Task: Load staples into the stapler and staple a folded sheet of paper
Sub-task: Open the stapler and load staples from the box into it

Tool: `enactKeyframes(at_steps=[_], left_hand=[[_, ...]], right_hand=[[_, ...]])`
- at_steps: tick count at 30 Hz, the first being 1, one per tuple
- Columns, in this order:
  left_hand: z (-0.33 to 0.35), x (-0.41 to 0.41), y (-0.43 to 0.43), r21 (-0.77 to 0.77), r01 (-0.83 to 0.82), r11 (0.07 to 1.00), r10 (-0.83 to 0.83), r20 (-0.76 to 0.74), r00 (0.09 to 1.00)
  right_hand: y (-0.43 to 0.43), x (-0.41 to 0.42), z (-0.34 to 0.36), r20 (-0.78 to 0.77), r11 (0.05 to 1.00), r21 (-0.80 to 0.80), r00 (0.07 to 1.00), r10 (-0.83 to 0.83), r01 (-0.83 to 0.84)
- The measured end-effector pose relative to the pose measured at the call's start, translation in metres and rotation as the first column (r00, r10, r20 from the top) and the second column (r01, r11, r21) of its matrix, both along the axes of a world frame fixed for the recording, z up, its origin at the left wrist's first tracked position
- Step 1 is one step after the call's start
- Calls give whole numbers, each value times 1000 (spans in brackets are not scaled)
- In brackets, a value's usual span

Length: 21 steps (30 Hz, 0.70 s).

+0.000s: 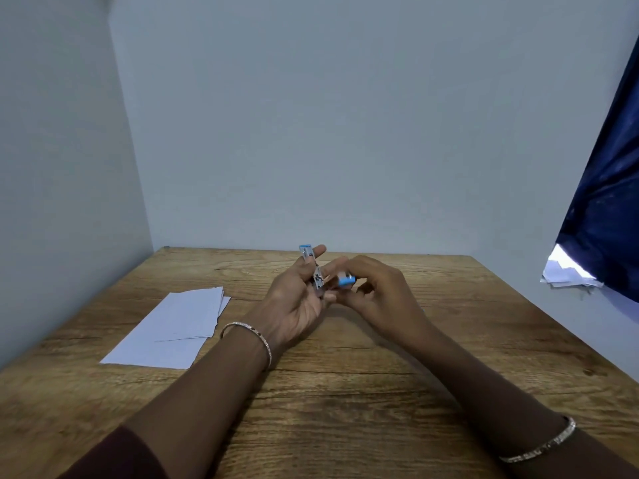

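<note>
We hold the stapler (316,276) up over the middle of the table (345,409), right between our two hands. Our left hand (297,300) has its palm up. Its fingers curl round the thin metal part, which points up and away from us and has a blue tip on top. Our right hand (377,292) pinches the blue end (346,281) that sticks out to the right, so the stapler looks opened like a little V (any staples are too small to see). We think we are on the loading step.

The paper (179,326) lies flat on the table to the left, well apart from the stapler. Our left hand is nearer to it. Its long side runs away from us and leans to the right.

The table is brown wood. Pale walls (345,133) stand behind it and to the left. A dark blue cloth (605,202) hangs on the right.
</note>
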State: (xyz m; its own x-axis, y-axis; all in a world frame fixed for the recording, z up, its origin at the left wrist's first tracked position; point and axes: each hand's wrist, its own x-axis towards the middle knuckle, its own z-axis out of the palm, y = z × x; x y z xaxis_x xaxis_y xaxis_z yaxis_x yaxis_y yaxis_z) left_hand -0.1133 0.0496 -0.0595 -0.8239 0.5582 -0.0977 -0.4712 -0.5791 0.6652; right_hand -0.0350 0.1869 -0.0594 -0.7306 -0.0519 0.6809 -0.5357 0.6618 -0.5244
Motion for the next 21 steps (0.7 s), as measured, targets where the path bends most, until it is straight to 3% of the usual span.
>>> enactKeyframes(at_steps=[6,11,15,21], left_hand=[[-1,17,7,-54,108,993,-114,-113,987],[4,23,6,-172,110,979,-146,-213,966],[5,29,5,-352,47,935,-205,-428,880],[6,33,7,-302,-118,946,-104,-627,772]], right_hand=[[5,-5,-7,124,952,-292,991,-55,89],[8,-8,-12,248,862,-506,957,150,-4],[10,-6,-10,272,815,-573,919,287,-85],[9,-6,-9,276,845,-528,924,266,-86]])
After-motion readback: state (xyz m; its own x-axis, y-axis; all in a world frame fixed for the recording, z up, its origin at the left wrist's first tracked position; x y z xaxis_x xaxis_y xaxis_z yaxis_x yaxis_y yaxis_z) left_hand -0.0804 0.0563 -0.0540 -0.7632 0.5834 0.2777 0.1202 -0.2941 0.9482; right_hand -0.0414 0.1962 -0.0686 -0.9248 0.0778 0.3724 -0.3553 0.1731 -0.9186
